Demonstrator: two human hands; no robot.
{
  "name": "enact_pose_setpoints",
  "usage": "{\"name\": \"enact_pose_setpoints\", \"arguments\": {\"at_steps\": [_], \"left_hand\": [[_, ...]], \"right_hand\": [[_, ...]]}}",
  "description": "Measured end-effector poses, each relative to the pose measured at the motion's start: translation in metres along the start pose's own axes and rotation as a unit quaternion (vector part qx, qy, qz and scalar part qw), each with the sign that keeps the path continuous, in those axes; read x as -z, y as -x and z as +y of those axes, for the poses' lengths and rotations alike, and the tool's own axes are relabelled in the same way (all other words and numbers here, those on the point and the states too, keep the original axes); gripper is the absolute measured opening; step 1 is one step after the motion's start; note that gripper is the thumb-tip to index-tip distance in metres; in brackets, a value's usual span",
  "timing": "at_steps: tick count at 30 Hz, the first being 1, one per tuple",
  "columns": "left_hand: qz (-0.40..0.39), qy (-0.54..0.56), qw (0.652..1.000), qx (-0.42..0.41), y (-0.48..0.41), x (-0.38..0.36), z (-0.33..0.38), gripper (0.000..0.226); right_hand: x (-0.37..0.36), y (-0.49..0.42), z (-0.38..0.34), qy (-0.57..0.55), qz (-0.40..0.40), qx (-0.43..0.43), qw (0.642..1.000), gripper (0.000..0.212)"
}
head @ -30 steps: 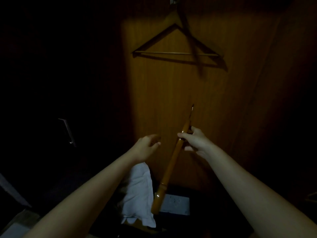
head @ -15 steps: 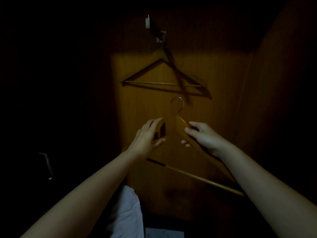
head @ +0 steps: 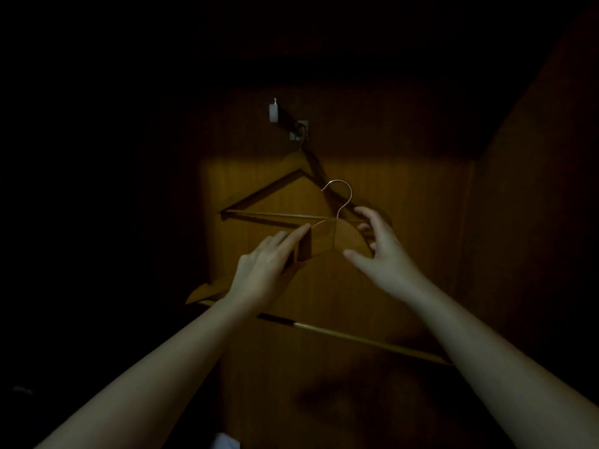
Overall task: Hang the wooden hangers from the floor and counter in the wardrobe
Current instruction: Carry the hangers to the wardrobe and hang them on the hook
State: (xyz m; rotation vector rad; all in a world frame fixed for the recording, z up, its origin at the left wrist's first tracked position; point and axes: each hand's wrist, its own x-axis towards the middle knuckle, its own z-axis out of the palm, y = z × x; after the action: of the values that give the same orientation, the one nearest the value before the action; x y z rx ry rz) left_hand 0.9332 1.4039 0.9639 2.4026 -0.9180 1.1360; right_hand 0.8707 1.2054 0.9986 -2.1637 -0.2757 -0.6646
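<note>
You are in the middle of hanging one hanger. The held hanger (head: 327, 236) is between your two hands, upright, with its metal hook (head: 340, 196) standing just above your fingertips.

Your left hand (head: 265, 270) grips the left shoulder of the wood, with the index finger stretched along the top edge. Your right hand (head: 385, 254) is spread wide, with the thumb under the right shoulder and the fingers over it. I cannot tell if it really clasps the wood.

Up and a little to the left of your left hand, the short rail (head: 285, 119) comes out of the wardrobe back panel (head: 405, 205). One hung hanger (head: 278, 186) is on it already, close to the panel.

I think the next move asks you to lift both hands toward the rail. Turn the hook so that its open side faces the rail, then lower it on the free part in front of the hung hanger. Mind that the two hangers do not catch each other.
</note>
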Motion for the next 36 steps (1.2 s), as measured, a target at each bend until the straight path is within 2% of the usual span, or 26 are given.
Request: {"name": "enact_pose_setpoints", "arguments": {"at_steps": [3,6,10,15,22,27,36], "left_hand": [[0.02,-0.009,1.0,-0.008,-0.031,0.001,-0.016,0.059],[0.034,-0.025,0.999,-0.024,-0.065,-0.001,-0.035,0.055],[0.043,-0.019,0.998,-0.032,-0.106,-0.005,-0.058,0.053],[0.05,-0.007,0.999,-0.003,-0.149,-0.013,-0.089,0.049],[0.025,0.022,0.998,0.046,-0.189,-0.031,-0.118,0.048],[0.022,0.026,0.998,0.052,-0.209,-0.04,-0.138,0.047],[-0.005,0.024,0.997,0.077,-0.203,-0.055,-0.165,0.05]], "right_hand": [[-0.011,-0.024,-0.003,0.145,0.042,0.071,0.986,0.085],[-0.013,-0.06,0.0,0.217,0.068,0.086,0.97,0.081],[-0.009,-0.114,0.003,0.202,0.082,0.086,0.972,0.074],[-0.014,-0.171,0.005,0.191,0.106,0.096,0.971,0.074],[-0.026,-0.229,0.004,0.246,0.119,0.091,0.958,0.074],[-0.032,-0.258,0.003,0.276,0.112,0.101,0.949,0.069],[-0.059,-0.272,0.015,0.264,0.097,0.11,0.953,0.06]]}}
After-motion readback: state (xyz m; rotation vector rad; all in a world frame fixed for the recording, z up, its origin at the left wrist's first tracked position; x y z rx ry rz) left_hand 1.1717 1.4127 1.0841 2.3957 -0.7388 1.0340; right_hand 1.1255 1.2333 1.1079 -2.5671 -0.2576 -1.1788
